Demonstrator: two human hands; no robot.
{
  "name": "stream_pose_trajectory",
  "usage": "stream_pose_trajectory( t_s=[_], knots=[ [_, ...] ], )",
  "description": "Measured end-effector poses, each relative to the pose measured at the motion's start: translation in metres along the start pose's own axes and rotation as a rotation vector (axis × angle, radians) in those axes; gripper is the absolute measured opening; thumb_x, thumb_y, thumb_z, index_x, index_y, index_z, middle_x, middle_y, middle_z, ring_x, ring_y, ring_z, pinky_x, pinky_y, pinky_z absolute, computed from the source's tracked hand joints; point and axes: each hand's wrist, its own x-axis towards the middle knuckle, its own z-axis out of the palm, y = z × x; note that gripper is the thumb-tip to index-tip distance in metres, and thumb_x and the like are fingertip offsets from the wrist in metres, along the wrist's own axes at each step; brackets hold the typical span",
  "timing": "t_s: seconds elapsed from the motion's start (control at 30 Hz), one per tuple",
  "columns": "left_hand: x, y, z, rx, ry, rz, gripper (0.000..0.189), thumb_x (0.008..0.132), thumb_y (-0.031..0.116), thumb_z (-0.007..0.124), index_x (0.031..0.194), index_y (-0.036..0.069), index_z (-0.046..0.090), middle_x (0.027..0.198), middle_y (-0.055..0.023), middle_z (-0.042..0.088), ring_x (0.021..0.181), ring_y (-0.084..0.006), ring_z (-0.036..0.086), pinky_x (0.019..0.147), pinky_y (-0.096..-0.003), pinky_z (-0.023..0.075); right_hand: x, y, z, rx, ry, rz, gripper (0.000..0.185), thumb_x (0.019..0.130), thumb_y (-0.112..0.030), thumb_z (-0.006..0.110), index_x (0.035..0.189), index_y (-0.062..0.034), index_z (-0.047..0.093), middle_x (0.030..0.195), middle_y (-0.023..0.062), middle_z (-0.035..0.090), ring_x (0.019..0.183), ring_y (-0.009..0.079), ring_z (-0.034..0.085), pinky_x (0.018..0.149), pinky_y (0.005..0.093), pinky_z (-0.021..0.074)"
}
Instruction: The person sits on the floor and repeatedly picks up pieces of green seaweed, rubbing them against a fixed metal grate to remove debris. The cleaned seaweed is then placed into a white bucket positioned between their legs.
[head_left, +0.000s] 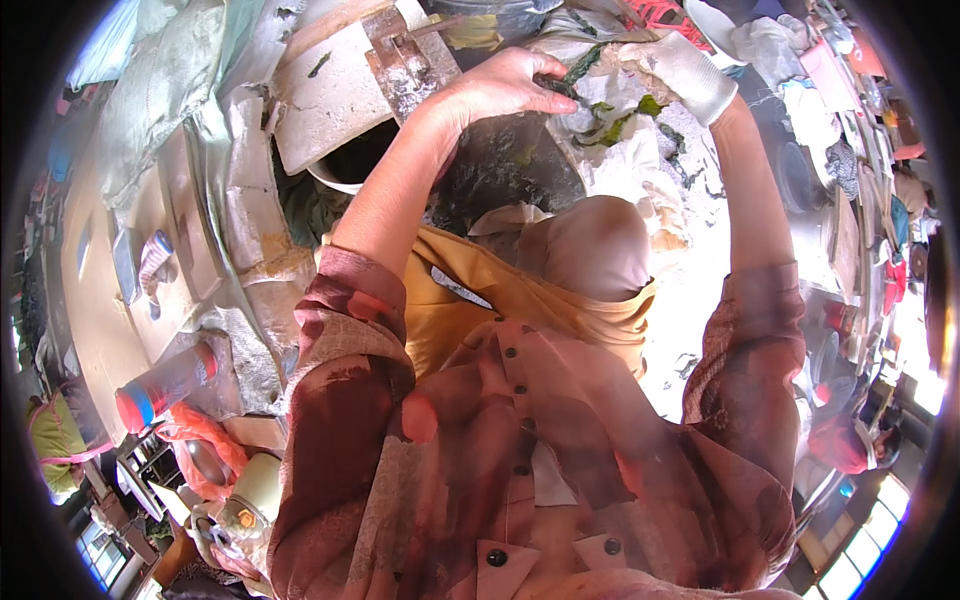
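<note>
My bare left hand (517, 84) is at the upper middle, its thumb and fingers around a dark green, leafy strand (583, 66) that looks like seaweed. To its right is my right hand (667, 71) in a pale knit glove with beige fingers. Its fingertips are near the strand's upper end and the crumpled sheeting; whether they grip anything is unclear. Below the hands, green leafy scraps (615, 129) lie on white, crumpled sheeting (637, 169). A dark, wet-looking surface (502, 161) lies under my left wrist.
A white foam slab (322, 97) and a stained block (409, 64) lie left of my hands, above a white bucket's rim (334, 182). A red plastic basket (667, 16) stands beyond the glove. At left are cardboard (105, 277) and a red-and-blue-capped container (169, 386). Another person (844, 444) is at lower right.
</note>
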Motion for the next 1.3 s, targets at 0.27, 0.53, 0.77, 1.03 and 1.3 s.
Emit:
stream_pose_trajectory(
  t_s=[0.27, 0.53, 0.77, 1.03, 1.3],
  knots=[
    [0.007, -0.01, 0.002, -0.343, 0.083, -0.053, 0.035, 0.088, 0.026, 0.064, 0.113, 0.001, 0.06, 0.082, 0.0024, 0.058, 0.071, -0.0049, 0.05, 0.06, -0.0191, 0.0401, -0.032, -0.05, -0.032, 0.09, 0.281, 0.012, 0.022, 0.093, -0.018, 0.048, 0.107, -0.0049, 0.06, 0.064, -0.0013, 0.055, 0.042, 0.007, 0.042, 0.038, 0.0206, 0.0312],
    [0.015, -0.027, -0.001, -0.121, 0.322, 0.053, 0.038, 0.094, 0.024, 0.054, 0.121, -0.002, 0.053, 0.106, -0.0111, 0.064, 0.083, -0.0126, 0.059, 0.076, -0.0229, 0.0475, -0.036, -0.051, -0.042, 0.293, 0.35, -0.11, 0.03, 0.093, -0.014, 0.049, 0.119, -0.0015, 0.057, 0.064, -0.0038, 0.05, 0.044, 0.0022, 0.033, 0.039, 0.0182, 0.025],
    [0.006, -0.001, 0.008, 0.01, 0.593, 0.04, 0.031, 0.089, 0.029, 0.061, 0.103, 0.002, 0.057, 0.09, -0.01, 0.063, 0.088, -0.0174, 0.06, 0.081, -0.0306, 0.0473, -0.033, -0.058, -0.022, 0.044, 0.105, -0.113, 0.027, 0.092, -0.015, 0.053, 0.115, -0.0047, 0.061, 0.063, -0.0045, 0.051, 0.045, 0.0014, 0.039, 0.038, 0.0166, 0.0279],
    [0.012, -0.003, 0.033, -0.206, 0.354, 0.188, 0.047, 0.088, 0.026, 0.065, 0.116, -0.007, 0.048, 0.104, -0.0108, 0.055, 0.092, -0.0143, 0.053, 0.083, -0.0264, 0.0444, -0.031, -0.077, 0.048, -0.071, 0.009, -0.103, 0.036, 0.088, -0.028, 0.061, 0.116, -0.0048, 0.063, 0.066, -0.0029, 0.056, 0.047, 0.0004, 0.037, 0.04, 0.0158, 0.0273],
    [0.004, 0.0, 0.012, -0.263, 0.418, 0.237, 0.032, 0.089, 0.029, 0.062, 0.109, 0.004, 0.064, 0.09, 0.0011, 0.062, 0.083, -0.0059, 0.05, 0.079, -0.0224, 0.0424, -0.028, -0.022, -0.026, 0.041, 0.181, -0.182, 0.03, 0.089, -0.015, 0.057, 0.115, -0.0012, 0.058, 0.076, 0.0001, 0.058, 0.059, 0.0069, 0.05, 0.049, 0.0195, 0.0401]
  ],
)
